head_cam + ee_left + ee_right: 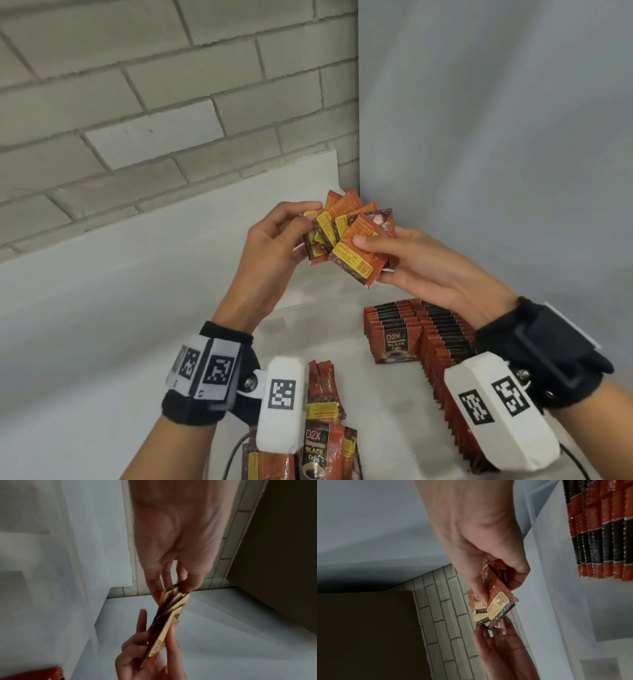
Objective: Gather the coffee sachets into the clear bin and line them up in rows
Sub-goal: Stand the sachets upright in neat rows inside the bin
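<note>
Above the table, both hands hold a fanned bunch of red and orange coffee sachets (pixel 349 236). My left hand (pixel 301 219) pinches the bunch's left side between thumb and fingers. My right hand (pixel 373 257) grips its right side, thumb on top and fingers underneath. The left wrist view shows the bunch (pixel 164 628) edge-on between the left hand (pixel 173 589) and the right hand's fingers (pixel 142 622). In the right wrist view the right hand (pixel 498 582) holds the sachets (pixel 496 601). Below the hands, the clear bin (pixel 335 329) holds upright rows of sachets (pixel 428 335).
Loose sachets (pixel 322 428) lie in a pile near the bottom edge, beside my left wrist. A grey brick wall (pixel 137 102) stands behind the white table (pixel 102 308), and a pale panel (pixel 496 137) closes the right side. Rows in the bin (pixel 599 534) show in the right wrist view.
</note>
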### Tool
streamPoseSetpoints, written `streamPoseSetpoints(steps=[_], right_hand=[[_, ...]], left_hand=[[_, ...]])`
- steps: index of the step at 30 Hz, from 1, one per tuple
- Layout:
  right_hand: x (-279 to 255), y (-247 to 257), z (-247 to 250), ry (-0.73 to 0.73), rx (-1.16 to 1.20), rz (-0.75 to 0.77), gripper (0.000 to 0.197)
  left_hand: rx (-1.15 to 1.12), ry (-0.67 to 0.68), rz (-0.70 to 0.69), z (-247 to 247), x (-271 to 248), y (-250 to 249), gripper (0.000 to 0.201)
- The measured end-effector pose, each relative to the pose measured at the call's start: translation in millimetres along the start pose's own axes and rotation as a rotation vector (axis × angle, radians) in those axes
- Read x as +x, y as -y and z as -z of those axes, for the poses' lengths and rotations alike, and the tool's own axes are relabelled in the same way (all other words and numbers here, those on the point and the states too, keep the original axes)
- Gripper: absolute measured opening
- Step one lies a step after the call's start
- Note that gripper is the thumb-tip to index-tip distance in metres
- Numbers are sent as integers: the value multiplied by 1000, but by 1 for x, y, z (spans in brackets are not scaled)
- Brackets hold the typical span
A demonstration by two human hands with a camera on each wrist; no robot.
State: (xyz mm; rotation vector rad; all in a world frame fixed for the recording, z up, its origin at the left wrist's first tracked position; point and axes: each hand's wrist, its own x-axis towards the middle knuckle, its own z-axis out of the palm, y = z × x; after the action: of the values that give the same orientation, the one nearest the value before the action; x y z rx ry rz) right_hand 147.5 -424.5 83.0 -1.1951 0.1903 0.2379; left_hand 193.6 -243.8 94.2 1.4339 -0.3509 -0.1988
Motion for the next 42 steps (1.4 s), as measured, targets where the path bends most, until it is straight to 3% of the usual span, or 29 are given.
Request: streamPoseSetpoints(steps=[4,6,8,10,13,15,17,19,23,27,31,35,37,38,39,41,42], right_hand=[[-3,5,2,54,-101,30,50],[-5,7,4,105,-169,74,50],[-10,8,5,173,-260,114,46],[-13,8,3,226,-333,139,45],[-12,6,2,268,-365,158,46],[-12,5,1,301,-385,167,46],[-13,3,-2,338,-383,170,46],[-14,2,-5,302,-417,202,49],[-9,-1,-3,17,-802,496,80],[-13,-1,-4,163,-910,687,83],[-15,-9,-11,345,-1097,683,78],[-11,-14,-12,327,-1061,714,69],[-10,-15,-14,320,-995,731,70],[-10,-15,-14,302,-979,737,71],[-9,-15,-14,278,-968,734,72],[-8,-15,-13,232,-956,701,74],[-8,-15,-12,221,-957,684,75]], left_hand=[[-120,15,101,2,-2,-5,18],[-202,119,202,3,-2,-7,28],[-246,315,302,1,-5,-9,28],[-304,459,404,-3,-7,-11,40],[-370,531,479,-6,-8,-10,57],[-363,565,494,-9,-11,-9,57],[-368,574,492,-14,-14,-9,44],[-416,549,497,-19,-15,-9,45],[-509,468,541,-19,-11,-2,41],[-470,346,569,-20,-7,2,36],[-393,413,555,-26,-12,4,36],[-395,409,569,-23,-19,9,52],[-563,326,755,-22,-15,12,59],[-617,280,776,-20,-15,11,53],[-608,301,744,-20,-18,9,48],[-383,377,529,-27,-23,6,45],[-366,384,517,-28,-22,7,41]])
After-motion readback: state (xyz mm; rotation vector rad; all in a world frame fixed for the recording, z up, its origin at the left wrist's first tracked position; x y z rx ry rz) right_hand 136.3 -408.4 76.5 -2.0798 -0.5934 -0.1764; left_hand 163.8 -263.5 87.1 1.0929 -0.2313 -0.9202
